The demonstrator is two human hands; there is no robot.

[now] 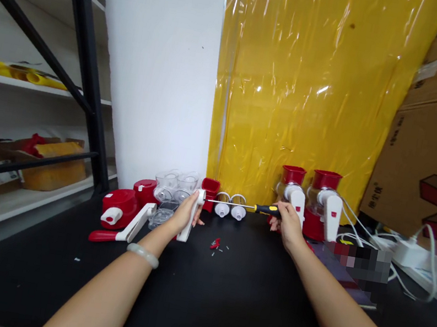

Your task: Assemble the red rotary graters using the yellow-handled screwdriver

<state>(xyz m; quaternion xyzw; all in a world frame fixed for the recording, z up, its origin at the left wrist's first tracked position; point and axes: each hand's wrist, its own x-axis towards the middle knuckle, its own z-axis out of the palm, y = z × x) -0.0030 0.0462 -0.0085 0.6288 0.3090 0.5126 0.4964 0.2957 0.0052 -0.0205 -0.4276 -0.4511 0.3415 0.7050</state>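
Note:
My left hand [184,212] is closed around a white crank handle [187,227], held tilted above the black table. My right hand [287,226] grips a screwdriver [267,209] with a black and yellow handle. Its long thin shaft runs level to the left, and the tip meets the upper end of the crank handle. Below, on the table between the hands, lie a small red piece [215,243] and several small screws [221,250]. Just left of my left hand are clear plastic hoppers [177,180] and another white crank handle with a red grip [129,228].
Red bases [121,204] stand at the left. Two metal-and-white drums [230,207] and a red hopper [210,189] sit at the back. Two assembled red-and-white graters [323,203] stand behind my right hand. At right are a power strip [430,271] with cables and a large cardboard box [435,144].

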